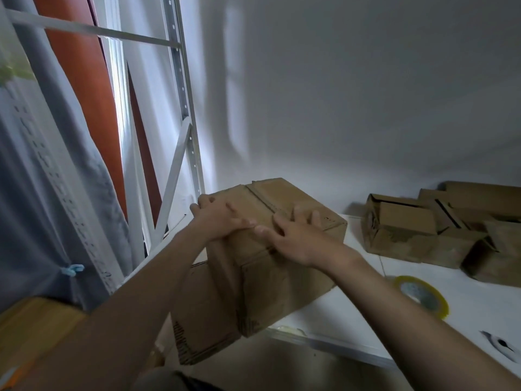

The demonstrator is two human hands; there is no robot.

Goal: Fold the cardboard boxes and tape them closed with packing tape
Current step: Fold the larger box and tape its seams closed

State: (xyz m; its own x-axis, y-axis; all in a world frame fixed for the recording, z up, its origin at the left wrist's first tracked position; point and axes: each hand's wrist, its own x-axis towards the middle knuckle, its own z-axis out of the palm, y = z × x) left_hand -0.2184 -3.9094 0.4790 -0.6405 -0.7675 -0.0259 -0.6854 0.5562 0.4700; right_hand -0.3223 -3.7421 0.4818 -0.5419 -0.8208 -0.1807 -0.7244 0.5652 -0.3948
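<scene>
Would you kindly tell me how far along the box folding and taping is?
Folded: the top flaps of the box lie shut. In hand: the left hand and right hand press on that top. Left: whether its seam is taped is unclear; the tape roll lies on the table, and boxes at the right gape open.

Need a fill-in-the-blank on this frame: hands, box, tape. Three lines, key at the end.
1. The left hand and right hand both rest on the ___ of the box.
2. The tape roll lies on the table, to the ___ of the box.
3. The tape roll is held by ___ hand.
Missing words: top; right; neither.
</scene>
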